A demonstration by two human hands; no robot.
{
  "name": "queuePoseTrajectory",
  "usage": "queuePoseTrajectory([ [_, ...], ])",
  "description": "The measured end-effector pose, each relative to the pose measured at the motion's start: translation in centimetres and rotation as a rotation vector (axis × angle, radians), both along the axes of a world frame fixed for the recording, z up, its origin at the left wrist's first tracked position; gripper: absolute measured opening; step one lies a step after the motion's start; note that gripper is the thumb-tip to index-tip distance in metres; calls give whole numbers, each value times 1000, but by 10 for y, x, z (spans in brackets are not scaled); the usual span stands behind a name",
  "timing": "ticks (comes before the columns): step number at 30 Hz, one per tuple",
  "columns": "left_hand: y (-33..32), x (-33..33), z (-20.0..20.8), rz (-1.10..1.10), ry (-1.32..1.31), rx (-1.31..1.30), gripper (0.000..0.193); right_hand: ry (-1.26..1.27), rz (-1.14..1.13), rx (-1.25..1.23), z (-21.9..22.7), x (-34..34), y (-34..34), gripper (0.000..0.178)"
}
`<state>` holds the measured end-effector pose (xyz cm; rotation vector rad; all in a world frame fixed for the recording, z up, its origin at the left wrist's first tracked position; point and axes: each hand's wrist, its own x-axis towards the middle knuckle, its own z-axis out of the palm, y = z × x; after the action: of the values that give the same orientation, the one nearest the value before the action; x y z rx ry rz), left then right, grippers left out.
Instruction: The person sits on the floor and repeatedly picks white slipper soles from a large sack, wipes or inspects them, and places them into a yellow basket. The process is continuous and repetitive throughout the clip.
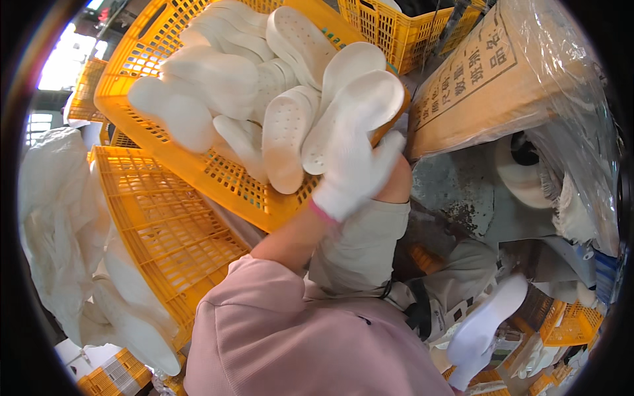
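My left hand [353, 173], in a white glove with a pink cuff, lies over a white shoe sole [384, 92] at the right side of a heap. Its thumb stands apart from the fingers, which look stretched out but are blurred. The heaped white soles [284, 135], some dotted with small holes, rest in a large tilted yellow crate [231, 198]. At the lower right, my gloved right hand [465, 360] closes around another white sole [496, 305], which points up and to the right. Its fingers are partly hidden by blur.
A cardboard box [485, 79] under clear plastic stands at the right. Another yellow crate [168, 218] sits at the left, beside white plastic bags [56, 211]. A further yellow crate [399, 33] is at the top. My bare knee [396, 178] touches the crate area.
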<state>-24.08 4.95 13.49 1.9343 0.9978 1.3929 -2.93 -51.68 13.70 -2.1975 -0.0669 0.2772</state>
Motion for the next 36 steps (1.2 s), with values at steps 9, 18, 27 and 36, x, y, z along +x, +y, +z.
queuePoseTrajectory([
  [9, 56, -76, 22, -267, 779, -316, 78, -93, 391, -236, 1, -20, 39, 42],
  [18, -141, 36, 63, -921, 477, 205, 51, 401, 335, 256, 92, -31, 192, 50],
  [27, -200, 205, -13, -683, -531, -1783, 38, -321, 353, -87, 77, -73, 172, 56],
  [36, -93, 271, -15, -731, -114, -1539, 44, -476, 581, 196, 43, 96, 281, 33],
])
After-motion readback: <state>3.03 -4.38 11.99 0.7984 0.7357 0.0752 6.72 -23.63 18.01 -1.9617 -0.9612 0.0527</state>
